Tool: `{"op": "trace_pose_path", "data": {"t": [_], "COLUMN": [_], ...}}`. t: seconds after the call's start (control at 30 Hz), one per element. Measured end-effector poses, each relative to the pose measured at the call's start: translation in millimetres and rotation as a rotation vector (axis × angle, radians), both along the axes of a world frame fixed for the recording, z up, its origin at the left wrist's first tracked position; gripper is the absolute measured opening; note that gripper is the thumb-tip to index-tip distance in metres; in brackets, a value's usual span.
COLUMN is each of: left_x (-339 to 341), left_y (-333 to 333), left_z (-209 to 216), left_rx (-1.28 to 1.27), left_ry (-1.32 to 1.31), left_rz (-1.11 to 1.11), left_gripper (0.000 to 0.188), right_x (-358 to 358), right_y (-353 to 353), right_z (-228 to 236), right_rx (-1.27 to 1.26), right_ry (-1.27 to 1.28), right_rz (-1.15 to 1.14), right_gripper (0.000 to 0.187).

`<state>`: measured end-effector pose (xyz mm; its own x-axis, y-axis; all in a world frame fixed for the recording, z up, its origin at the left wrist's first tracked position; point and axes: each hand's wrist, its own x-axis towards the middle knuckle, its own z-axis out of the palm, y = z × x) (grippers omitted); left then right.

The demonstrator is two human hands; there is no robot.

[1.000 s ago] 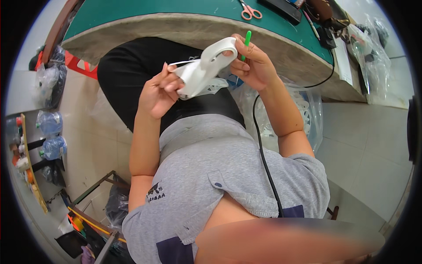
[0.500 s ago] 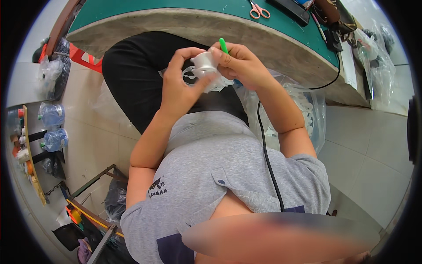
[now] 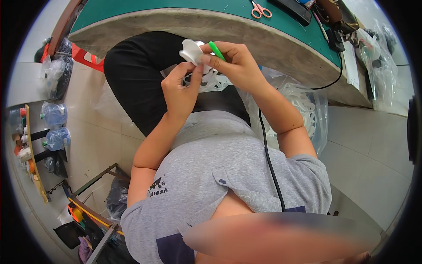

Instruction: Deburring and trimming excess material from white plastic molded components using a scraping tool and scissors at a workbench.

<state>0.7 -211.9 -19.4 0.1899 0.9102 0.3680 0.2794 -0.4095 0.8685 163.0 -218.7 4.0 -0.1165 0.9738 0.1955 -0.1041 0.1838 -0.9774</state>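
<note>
Above my lap, a white flared plastic piece (image 3: 190, 51) is held tilted between my two hands. My left hand (image 3: 181, 88) is closed in a pinch, thumb and forefinger at the lower edge of the piece. My right hand (image 3: 237, 64) is closed round a slim tool with a bright green handle (image 3: 216, 50); its thumb and fingertips also press against the white piece. The tool's working end is hidden by the fingers. Beneath the hands, more white openwork plastic pieces (image 3: 215, 83) lie on my lap.
Ahead is a table with a green top (image 3: 176, 4), with pink-handled scissors (image 3: 261, 10) and a black case (image 3: 290, 9) on it. A clear bag of white parts (image 3: 303, 110) stands at my right. A black cable (image 3: 268, 154) runs down my front. Large water bottles (image 3: 57, 138) stand at left.
The white piece has turned so its flared end points up and left. My left hand has shifted from beside it to a pinch below it. The green handle now leans left.
</note>
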Motion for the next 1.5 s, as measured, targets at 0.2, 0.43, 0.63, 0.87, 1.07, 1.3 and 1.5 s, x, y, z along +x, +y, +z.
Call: {"op": "trace_pose_path", "data": {"t": [0.2, 0.43, 0.63, 0.87, 1.07, 1.3, 1.5], "left_x": [-3.3, -12.4, -10.3, -17.9, -15.5, -27.5, -25.6], "left_y": [0.7, 8.2, 11.7, 6.2, 5.6, 3.4, 3.9], "left_z": [-4.9, -5.0, -1.1, 3.6, 10.0, 19.7, 22.1], "left_rx": [-0.062, -0.278, -0.585, -0.871, -0.767, -0.84, -0.865], "left_ry": [-0.159, -0.486, -0.534, -0.544, -0.415, -0.486, -0.5], "left_rz": [-0.006, -0.099, -0.273, -0.417, -0.505, -0.511, -0.502], "left_gripper": [0.015, 0.017, 0.018, 0.031, 0.027, 0.03, 0.031], "right_x": [6.5, 10.9, 15.4, 74.9, 120.3, 128.6, 120.2], "right_y": [-3.4, -8.0, -9.5, 19.6, 77.3, 87.5, 11.6], "right_z": [-1.9, -9.9, -4.9, -2.5, 26.6, 28.4, 47.5], "right_rx": [0.087, 0.292, 0.267, 0.245, -0.01, -0.004, 0.124], "right_ry": [-0.472, -0.496, -0.42, -0.734, -1.213, -1.447, -0.646], "right_rz": [-0.071, -0.119, -0.111, -0.493, -0.685, -0.492, 0.341], "right_gripper": [0.018, 0.018, 0.012, 0.016, 0.029, 0.025, 0.018]}}
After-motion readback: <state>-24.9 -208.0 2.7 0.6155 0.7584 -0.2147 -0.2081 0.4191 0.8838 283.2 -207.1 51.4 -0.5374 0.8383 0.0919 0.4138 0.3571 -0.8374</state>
